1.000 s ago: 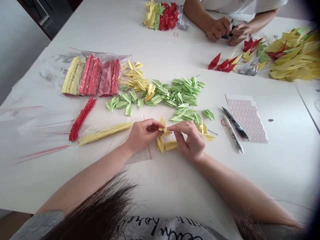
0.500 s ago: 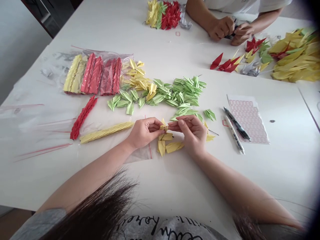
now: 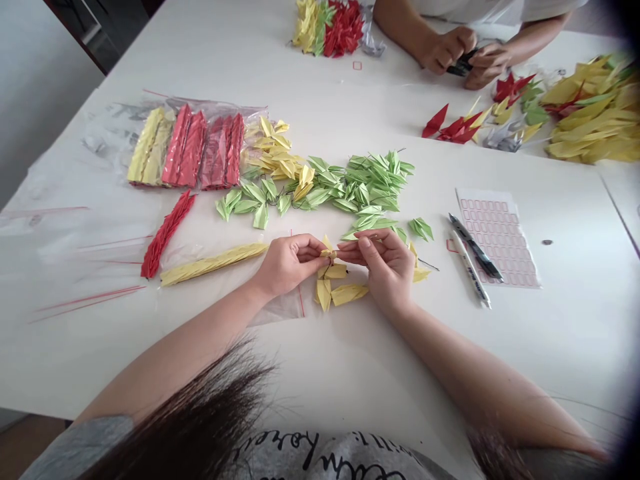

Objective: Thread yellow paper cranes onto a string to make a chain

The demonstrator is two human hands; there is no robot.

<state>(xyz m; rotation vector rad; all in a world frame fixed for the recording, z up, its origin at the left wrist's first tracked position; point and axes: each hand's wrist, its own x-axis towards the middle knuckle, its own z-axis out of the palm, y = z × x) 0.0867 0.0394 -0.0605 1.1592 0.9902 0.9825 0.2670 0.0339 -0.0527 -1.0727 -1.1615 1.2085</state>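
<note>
My left hand (image 3: 290,265) pinches a small folded yellow paper piece (image 3: 327,255) between thumb and fingertips. Close on its right, my right hand (image 3: 385,267) has thumb and forefinger pressed together, and its other fingertips reach the same piece. What the right hand's pinch holds is too small to make out. More folded yellow paper pieces (image 3: 349,294) lie on the table just under my hands. A dark thread (image 3: 429,265) sticks out beside the yellow pieces to the right of my right hand.
Folded green paper pieces (image 3: 377,180) are heaped ahead of my hands. Bagged red and yellow bundles (image 3: 184,148), a red bundle (image 3: 167,233) and a yellow bundle (image 3: 213,265) lie left. Pens (image 3: 475,247) and a label sheet (image 3: 500,233) lie right. Across the table, a co-worker's hands (image 3: 465,57) hold something dark.
My hands stay almost in place, still working at the yellow paper piece. The co-worker's hands have shifted slightly around the dark thing. The whole view has moved a touch.
</note>
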